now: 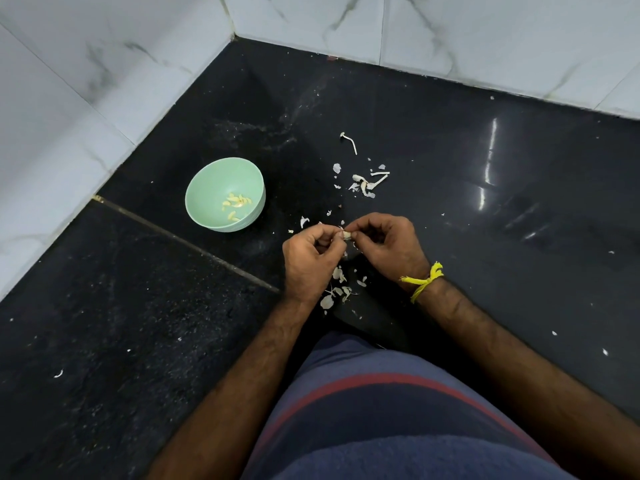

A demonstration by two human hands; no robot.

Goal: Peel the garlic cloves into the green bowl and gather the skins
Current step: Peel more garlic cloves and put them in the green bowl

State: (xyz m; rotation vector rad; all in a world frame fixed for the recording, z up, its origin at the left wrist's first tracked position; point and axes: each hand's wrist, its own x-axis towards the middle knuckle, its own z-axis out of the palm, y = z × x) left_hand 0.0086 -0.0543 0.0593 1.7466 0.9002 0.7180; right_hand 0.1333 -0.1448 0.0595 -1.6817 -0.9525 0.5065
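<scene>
Head view: both hands meet over the dark worktop (pixel 485 209), just above its middle. The left hand (pixel 310 258) and the right hand (pixel 388 244) each have their fingers curled in, pinching one garlic clove (pixel 347 235) between them from either side; the clove is small and partly hidden by the fingertips. A yellow thread (pixel 424 280) is tied round the right wrist.

The green bowl (pixel 225 194) stands to the left of the hands, near but apart from them, upright, with several peeled cloves (pixel 236 203) lying in its bottom.

Skins lie loose on the worktop in two main clusters: one pile (pixel 337 289) directly under and between the wrists, another pile (pixel 367 181) beyond the hands, with a thin stalk (pixel 350 140) farther off. Small flecks are scattered around.

White marbled tiles (pixel 104 81) rise along the worktop's left and far edges. A striped blue and red shirt (pixel 381 410) fills the bottom of the view.
</scene>
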